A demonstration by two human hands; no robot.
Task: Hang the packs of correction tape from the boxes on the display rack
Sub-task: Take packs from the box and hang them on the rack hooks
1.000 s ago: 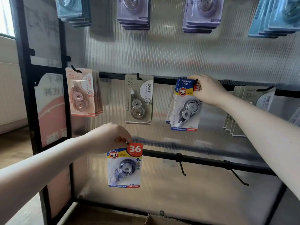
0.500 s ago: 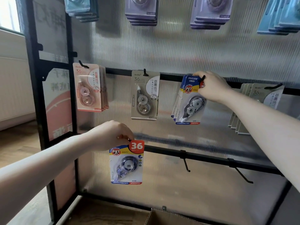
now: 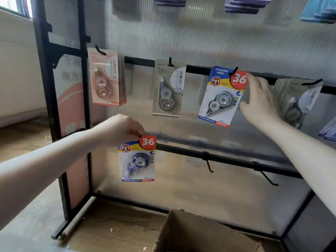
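A blue-and-yellow correction tape pack [image 3: 221, 99] with a red "36" badge hangs on a hook of the black rack's middle bar [image 3: 140, 61]. My right hand [image 3: 260, 104] is just right of that pack, fingers relaxed and spread, holding nothing. My left hand [image 3: 120, 130] pinches the top of a second, matching pack [image 3: 138, 160], which dangles at the left end of the lower bar [image 3: 227, 158].
Pink packs [image 3: 105, 77] and a beige pack [image 3: 168, 88] hang left of the blue one, more beige packs [image 3: 298, 99] at the right. Two bare hooks [image 3: 209, 165] stick out of the lower bar. An open cardboard box [image 3: 200, 231] stands on the floor below.
My right hand has let go of the pack on the middle hook and drawn back to the right, opening. The view has tilted down and closer. My left hand still holds its pack.
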